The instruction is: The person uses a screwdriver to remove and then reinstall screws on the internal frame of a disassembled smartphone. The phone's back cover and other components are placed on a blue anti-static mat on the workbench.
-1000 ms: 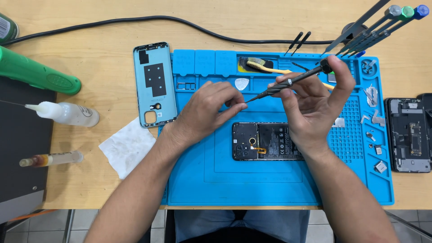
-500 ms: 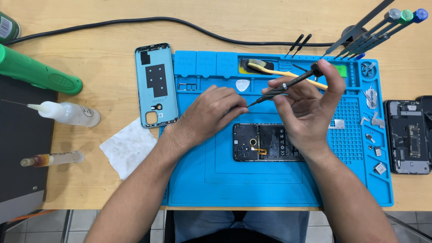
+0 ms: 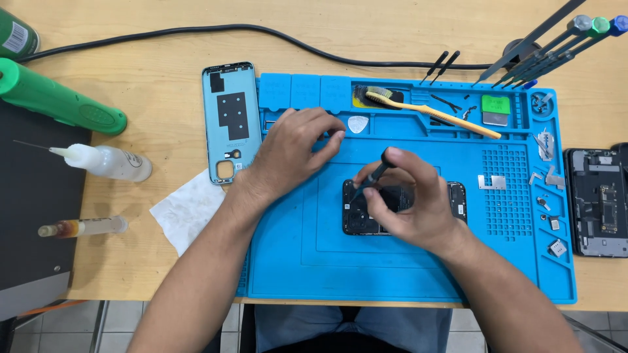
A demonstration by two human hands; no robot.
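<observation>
The right hand (image 3: 409, 199) pinches a thin black tool (image 3: 378, 173) between thumb and fingers, its tip angled down onto the opened black phone (image 3: 458, 199) that lies near the middle of the blue work mat (image 3: 392, 274). The hand covers most of the phone's middle. The left hand (image 3: 294, 147) rests palm down on the mat just behind and to the left of the phone, fingers loosely curled and holding nothing that can be seen.

Just off the mat's left edge lies a light blue phone back cover (image 3: 230, 121), inner side up, with a white tissue (image 3: 186, 209) in front of it. Toward the table's left edge sit a clear squeeze bottle (image 3: 111, 161), a small syringe (image 3: 82, 227) and a green handle (image 3: 59, 98). In the mat's rear compartments lie a yellow toothbrush (image 3: 432, 111) and a white pick (image 3: 358, 123). Small metal parts (image 3: 546, 173) sit along the mat's right side, and another opened phone (image 3: 598, 202) lies at the table's right edge.
</observation>
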